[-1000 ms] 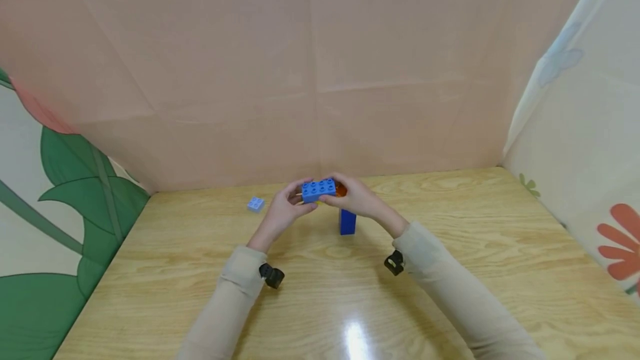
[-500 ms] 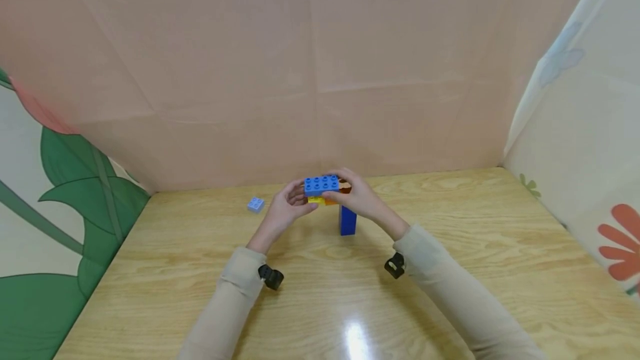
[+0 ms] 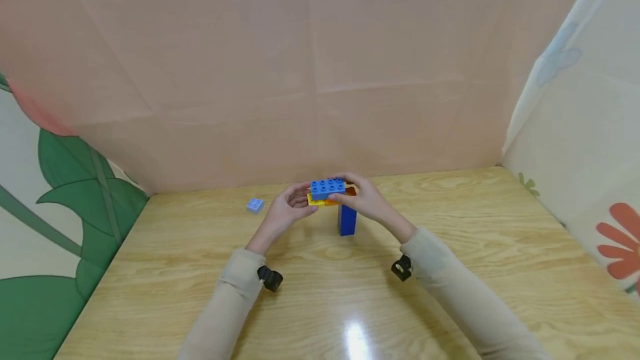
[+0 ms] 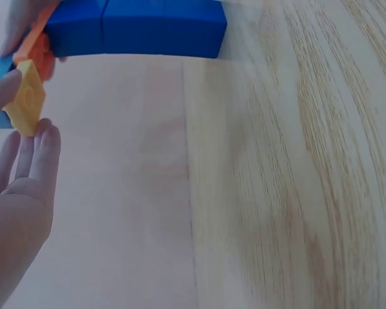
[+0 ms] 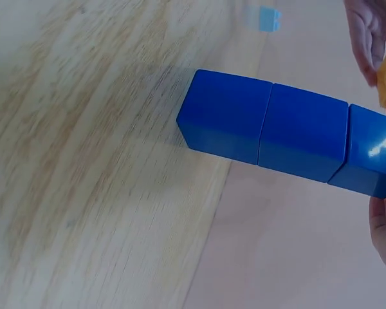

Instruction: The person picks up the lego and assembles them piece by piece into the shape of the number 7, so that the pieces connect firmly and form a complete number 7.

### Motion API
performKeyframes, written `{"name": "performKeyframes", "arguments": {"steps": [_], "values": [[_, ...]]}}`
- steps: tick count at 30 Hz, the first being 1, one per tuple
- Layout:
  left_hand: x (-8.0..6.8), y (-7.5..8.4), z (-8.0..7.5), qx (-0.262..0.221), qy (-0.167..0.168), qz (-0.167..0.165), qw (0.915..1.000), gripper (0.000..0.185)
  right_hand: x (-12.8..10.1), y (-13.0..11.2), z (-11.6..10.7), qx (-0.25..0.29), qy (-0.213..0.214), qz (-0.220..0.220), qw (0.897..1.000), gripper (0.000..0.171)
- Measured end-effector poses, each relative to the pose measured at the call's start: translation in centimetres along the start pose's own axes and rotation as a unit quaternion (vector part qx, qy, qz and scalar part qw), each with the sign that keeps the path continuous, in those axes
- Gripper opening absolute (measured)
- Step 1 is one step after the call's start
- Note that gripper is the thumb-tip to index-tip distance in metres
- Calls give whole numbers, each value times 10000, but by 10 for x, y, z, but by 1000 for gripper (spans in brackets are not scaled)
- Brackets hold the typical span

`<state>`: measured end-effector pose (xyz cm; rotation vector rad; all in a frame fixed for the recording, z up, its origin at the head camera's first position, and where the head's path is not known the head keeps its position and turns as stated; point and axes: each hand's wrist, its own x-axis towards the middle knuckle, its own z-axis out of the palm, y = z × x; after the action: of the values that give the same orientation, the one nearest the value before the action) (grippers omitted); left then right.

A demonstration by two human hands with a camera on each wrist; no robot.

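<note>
1. The left hand (image 3: 286,211) has its fingers curled on the left end of a yellow plate (image 3: 315,200), which sits under a blue brick (image 3: 327,188).
2. The right hand (image 3: 367,200) grips the right end of the same stack, next to an orange piece (image 3: 350,191).
3. The stack is held at the top of a dark blue tower (image 3: 347,220), which stands upright on the worktop (image 3: 450,271) between the hands.
4. A small light blue brick (image 3: 255,205) lies alone on the worktop, well to the left.
5. A pink backdrop (image 3: 300,71) stands behind.
</note>
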<state>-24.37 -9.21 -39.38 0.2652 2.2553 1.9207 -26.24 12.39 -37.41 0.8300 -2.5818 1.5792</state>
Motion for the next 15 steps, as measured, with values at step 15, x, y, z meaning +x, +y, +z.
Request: {"name": "performKeyframes", "arguments": {"steps": [15], "values": [[2,3,-1,29,-97,103,9999,61,-2,5,6,-1617,122,-1520,9750,59]]}}
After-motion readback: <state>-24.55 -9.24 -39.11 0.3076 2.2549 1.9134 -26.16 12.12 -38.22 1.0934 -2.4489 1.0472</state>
